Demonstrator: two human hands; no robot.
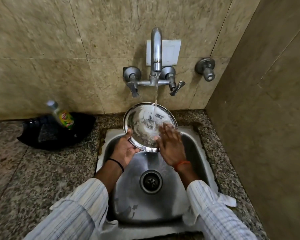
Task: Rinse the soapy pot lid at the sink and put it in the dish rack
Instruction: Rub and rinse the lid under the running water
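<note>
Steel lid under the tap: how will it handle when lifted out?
Probably slippery: water runs over the pot lid, and the left hand grips only its lower rim. Likely stiff and light, being thin shiny metal. The right hand lies flat on its face.

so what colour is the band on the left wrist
Black, a thin band just below the left hand; the head view shows it clearly.

Lid (142, 122) above sink (194, 149), under tap (156, 49); bottle (63, 115) left

right hand (170, 144) fingers motion-blurred over the lid (142, 123), bottle (62, 115) label blurred, sleeves cut off below
</note>
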